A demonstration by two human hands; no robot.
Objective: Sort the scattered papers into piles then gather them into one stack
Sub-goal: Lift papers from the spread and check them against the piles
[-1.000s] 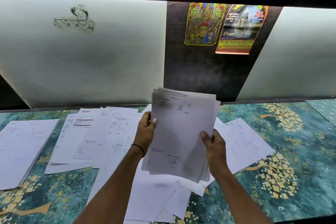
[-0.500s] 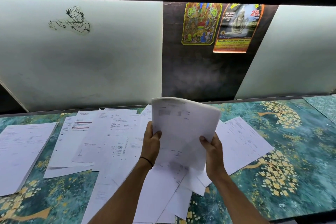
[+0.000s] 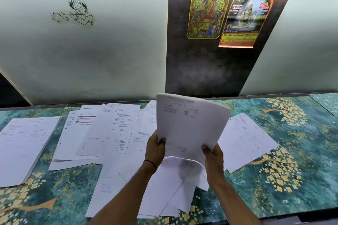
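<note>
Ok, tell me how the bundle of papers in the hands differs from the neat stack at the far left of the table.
The held bundle stands upright, gripped by the left hand and right hand; the left stack lies flat on the table, untouched. The held bundle bends and curls at its top right; the left stack is flat with squared edges. Both are white printed sheets.

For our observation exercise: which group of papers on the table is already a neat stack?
The far-left stack: edges aligned, lying apart, while the middle sheets overlap loosely.
</note>
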